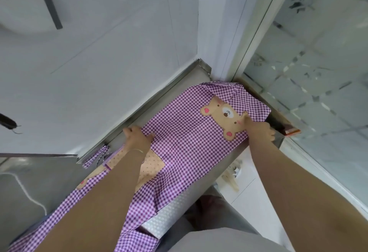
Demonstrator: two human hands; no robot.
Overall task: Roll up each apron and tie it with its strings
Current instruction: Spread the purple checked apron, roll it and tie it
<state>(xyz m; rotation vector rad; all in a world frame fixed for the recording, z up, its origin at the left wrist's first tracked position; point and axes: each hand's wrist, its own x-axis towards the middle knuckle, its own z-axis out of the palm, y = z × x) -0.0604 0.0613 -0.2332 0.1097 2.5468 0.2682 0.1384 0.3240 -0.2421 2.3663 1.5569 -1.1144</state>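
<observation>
Apron: one purple-and-white gingham cloth apron (pixel 179 148), glossy, lying flat along the steel counter (pixel 199 198), frame centre to lower left.
Print: tan cartoon bear (pixel 223 116), upper right; no legible writing.
Left hand (pixel 137 136): fingers curled over the apron's far edge, gripping it.
Right hand (pixel 258 128): thumb pressing on the bear, fingers curled under the near edge.
Strings: one gingham strap (pixel 95 157), centre left.

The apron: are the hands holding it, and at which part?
Both hands grip the apron at its side edges: the left hand at the edge near the wall, the right hand at the opposite edge, beside the bear picture.
</observation>
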